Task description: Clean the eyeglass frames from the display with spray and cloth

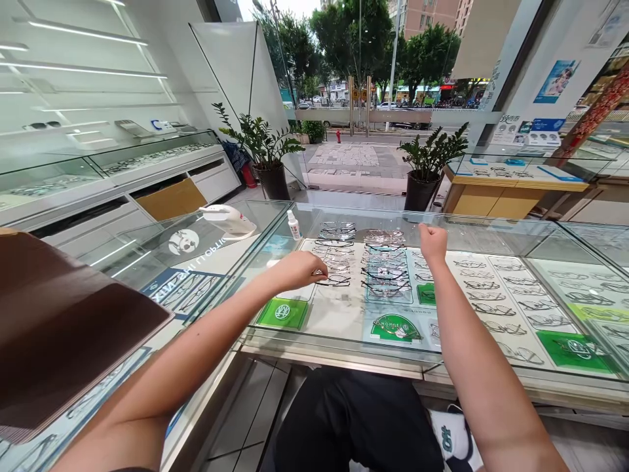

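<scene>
My left hand (307, 269) reaches over the glass counter, its fingers pinched at the side of a pair of eyeglasses (339, 282) at the near end of a left column of frames. To its right lies a second column of eyeglasses (386, 288), mostly dark-rimmed at the near end and lighter farther back. My right hand (434, 242) is closed in a fist over the counter, right of both columns. Nothing sticks out of that fist, though the inside of its fingers is hidden. A white spray bottle (293, 226) stands beyond my left hand.
Under the counter glass (344, 321) lie more eyeglasses (491, 308) and green cards (282, 313). A brown panel (63, 334) rises at the left, near a white handheld device (228, 219). Potted plants (270, 151) flank the glass door. My legs (354, 419) are below the counter edge.
</scene>
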The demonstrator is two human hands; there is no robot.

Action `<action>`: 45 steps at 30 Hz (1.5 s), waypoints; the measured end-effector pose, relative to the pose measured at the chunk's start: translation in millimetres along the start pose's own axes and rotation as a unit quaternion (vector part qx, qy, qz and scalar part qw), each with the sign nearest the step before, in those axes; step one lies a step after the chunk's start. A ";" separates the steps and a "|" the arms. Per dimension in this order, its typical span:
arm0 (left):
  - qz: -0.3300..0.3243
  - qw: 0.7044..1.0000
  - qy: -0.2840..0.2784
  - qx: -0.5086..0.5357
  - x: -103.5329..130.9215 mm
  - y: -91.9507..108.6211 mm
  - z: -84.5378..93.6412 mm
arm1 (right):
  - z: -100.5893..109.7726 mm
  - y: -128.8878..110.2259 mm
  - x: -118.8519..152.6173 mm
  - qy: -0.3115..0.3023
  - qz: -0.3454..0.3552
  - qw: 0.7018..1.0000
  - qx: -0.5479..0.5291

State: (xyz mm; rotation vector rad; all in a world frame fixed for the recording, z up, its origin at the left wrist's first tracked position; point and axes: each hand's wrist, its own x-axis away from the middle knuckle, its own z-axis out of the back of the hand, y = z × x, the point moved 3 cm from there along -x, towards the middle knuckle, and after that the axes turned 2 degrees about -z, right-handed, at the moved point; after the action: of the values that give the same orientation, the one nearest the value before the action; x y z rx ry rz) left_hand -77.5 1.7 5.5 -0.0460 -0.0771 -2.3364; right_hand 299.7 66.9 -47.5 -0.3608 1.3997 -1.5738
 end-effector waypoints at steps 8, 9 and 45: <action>0.002 1.000 -0.001 -0.002 -2.2 -3.1 -2.4 | 0.8 -2.2 3.3 -0.007 0.010 1.000 0.004; 0.003 1.000 -0.001 0.000 -2.3 -2.9 -2.6 | 1.0 -2.4 3.8 -0.008 0.011 1.000 0.005; 0.015 0.995 -0.067 -0.077 -44.8 -16.9 15.3 | 4.2 -5.6 8.5 0.028 0.063 0.989 0.133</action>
State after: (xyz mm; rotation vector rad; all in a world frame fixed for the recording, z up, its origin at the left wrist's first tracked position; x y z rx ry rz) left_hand -58.5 46.6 17.5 -0.2782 0.0379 -2.3031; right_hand 296.1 57.0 -44.4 -0.0664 1.2090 -1.6503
